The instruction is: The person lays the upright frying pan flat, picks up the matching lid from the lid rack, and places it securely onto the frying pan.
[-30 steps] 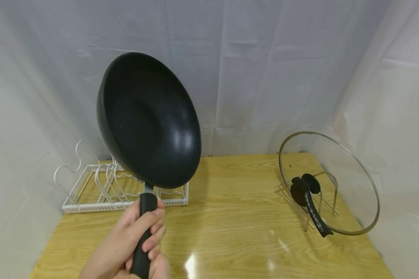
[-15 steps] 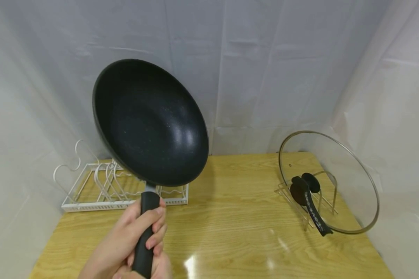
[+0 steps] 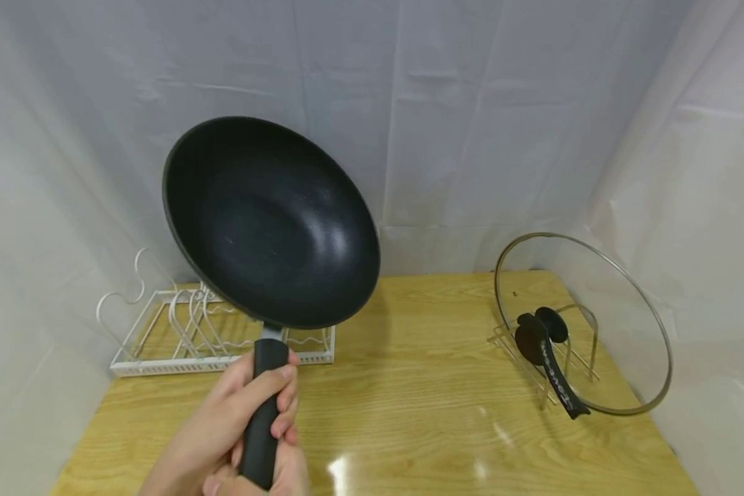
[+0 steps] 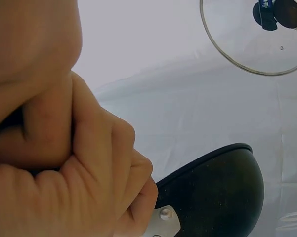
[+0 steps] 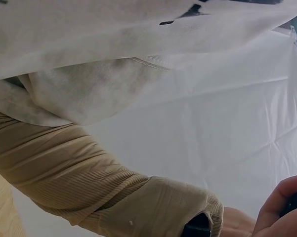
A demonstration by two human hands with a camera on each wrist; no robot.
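A deep black frying pan is held up in the air in the head view, its hollow inside facing me and its handle pointing down. My left hand grips the black handle just below the metal collar. Beneath it, my right hand holds the lower end, partly cut off by the frame. In the left wrist view, clasped fingers of my left hand appear beside the outside of the pan. Part of a hand round the dark handle shows in the right wrist view's corner.
Behind the pan, a white wire rack stands on the wooden table at the left. To the right, a glass lid with a black handle leans in a small wire stand. Pale curtains surround the table.
The pan has tipped further back, its rim lowering at the top and shifting to the right. Both hands have kept their grip on the handle, moving slightly right.
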